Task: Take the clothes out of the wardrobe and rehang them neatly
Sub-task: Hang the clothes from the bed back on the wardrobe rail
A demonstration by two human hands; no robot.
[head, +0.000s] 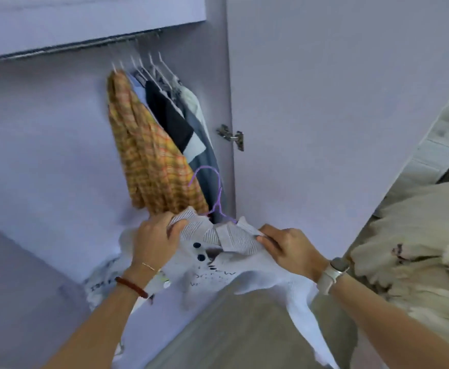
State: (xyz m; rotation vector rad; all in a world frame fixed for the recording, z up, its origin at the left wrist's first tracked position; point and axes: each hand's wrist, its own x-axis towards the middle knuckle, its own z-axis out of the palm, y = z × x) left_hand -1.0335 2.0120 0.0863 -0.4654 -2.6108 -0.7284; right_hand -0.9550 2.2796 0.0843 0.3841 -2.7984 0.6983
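Below the wardrobe rail (pixel 69 45), the left hand (pixel 155 242) and right hand (pixel 288 249) each pinch the collar of a white top (pixel 218 265) on a purple hanger (pixel 218 193).

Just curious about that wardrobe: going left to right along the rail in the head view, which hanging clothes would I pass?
Orange plaid garment → black garment → grey-blue garment, then the door hinge.

The near shirt (pixel 218 265) is white with a grey ribbed collar, dark buttons and dark lettering, on a purple hanger (pixel 216 194). Farther back hang an orange-yellow plaid shirt (pixel 149 153), a black garment (pixel 168 115) and a grey-blue one (pixel 207 158). The wardrobe (pixel 324 102) is pale lilac.
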